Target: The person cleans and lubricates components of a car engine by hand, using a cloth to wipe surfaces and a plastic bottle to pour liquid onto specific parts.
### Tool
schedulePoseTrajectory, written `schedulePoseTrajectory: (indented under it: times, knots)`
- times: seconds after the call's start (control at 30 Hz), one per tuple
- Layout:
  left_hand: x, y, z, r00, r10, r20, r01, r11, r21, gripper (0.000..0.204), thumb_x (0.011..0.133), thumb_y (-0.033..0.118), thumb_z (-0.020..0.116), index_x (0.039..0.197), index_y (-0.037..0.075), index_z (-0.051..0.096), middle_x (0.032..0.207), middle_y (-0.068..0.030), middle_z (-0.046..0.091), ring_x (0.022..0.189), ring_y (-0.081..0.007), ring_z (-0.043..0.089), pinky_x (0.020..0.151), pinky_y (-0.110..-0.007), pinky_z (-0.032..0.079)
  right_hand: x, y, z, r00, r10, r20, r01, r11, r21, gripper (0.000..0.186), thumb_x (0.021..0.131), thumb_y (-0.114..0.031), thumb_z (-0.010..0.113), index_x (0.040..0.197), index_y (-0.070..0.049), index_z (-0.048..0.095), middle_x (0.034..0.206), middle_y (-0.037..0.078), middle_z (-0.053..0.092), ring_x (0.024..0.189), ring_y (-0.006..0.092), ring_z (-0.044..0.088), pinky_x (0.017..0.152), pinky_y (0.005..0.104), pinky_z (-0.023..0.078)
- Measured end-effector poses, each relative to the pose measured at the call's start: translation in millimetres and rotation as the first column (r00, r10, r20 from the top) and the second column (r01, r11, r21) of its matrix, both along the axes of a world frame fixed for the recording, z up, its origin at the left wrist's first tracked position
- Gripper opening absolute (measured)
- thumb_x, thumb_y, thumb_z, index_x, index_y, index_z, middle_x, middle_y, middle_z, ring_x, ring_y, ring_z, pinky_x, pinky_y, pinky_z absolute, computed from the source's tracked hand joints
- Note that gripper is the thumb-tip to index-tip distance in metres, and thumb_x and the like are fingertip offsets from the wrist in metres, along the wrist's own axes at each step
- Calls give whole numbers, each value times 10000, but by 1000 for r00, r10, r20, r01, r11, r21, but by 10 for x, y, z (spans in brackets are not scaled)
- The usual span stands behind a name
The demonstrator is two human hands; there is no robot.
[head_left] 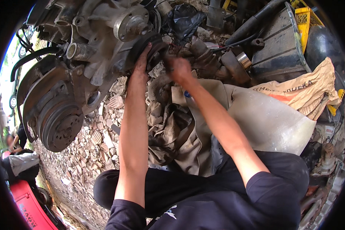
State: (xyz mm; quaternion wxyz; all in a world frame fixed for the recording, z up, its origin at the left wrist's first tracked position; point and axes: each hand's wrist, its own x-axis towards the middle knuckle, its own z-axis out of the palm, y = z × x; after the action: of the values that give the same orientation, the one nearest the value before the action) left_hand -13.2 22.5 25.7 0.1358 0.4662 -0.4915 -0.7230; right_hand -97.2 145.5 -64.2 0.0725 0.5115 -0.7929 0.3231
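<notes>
My left hand grips a dark round ring-like part on a greasy metal engine assembly, one digit stretched along its side and the rest mostly hidden. A silver flanged hub sits just above. Just right of that part, my right hand is blurred with fingers curled; what they hold, if anything, is unclear. Below and left hangs a large rusty disc-shaped part.
Rubble, crumpled cloth, a pale sheet, a paper sack, a dark panel and a yellow crate lie around. At far left, another person is near a red object.
</notes>
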Motion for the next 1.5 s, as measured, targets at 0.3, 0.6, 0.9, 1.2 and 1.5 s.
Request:
schedulePoseTrajectory:
  times: [0.3,0.6,0.9,1.2,1.5]
  knots:
    - [82,-53,-252,997,-23,77,24,1000,-15,1146,612,798,651,1486,157,280,1509,-134,286,1359,-324,290,1065,-553,241,-16,-130,-424,998,-29,47,47,893,-448,386,722,-96,699,1107,-91,672,959,132,691,804,330,643,732,418,507]
    - [139,-11,-179,993,-31,112,35,999,-33,1088,656,838,562,1462,148,325,1457,-130,370,1333,-298,330,1057,-538,247,22,-126,-53,992,-45,122,40,998,46,243,863,-213,633,1091,-148,687,891,99,707,694,298,659,636,357,542]
    - [-91,0,201,993,-43,107,49,997,-51,877,723,690,663,1326,69,524,1358,-137,490,1235,-269,453,1046,-430,315,222,-74,-74,952,209,223,-137,944,-300,229,849,-119,592,1057,-83,681,1007,167,679,901,352,653,771,389,519]
    - [-107,-599,-665,979,57,196,-23,985,-169,937,695,638,723,1351,16,477,1372,-160,475,1242,-274,457,1043,-398,338,335,-15,96,941,114,320,-82,990,-111,280,847,-120,622,1120,-76,664,979,166,693,911,267,667,754,344,510]
    - [-41,-74,-122,959,69,274,-5,973,-230,1105,653,682,728,1300,-163,430,1363,-240,470,1229,-306,491,1021,-388,378,-18,153,-57,951,163,263,-1,851,-524,323,787,-5,657,1106,-56,650,1017,171,683,865,325,675,779,380,511]
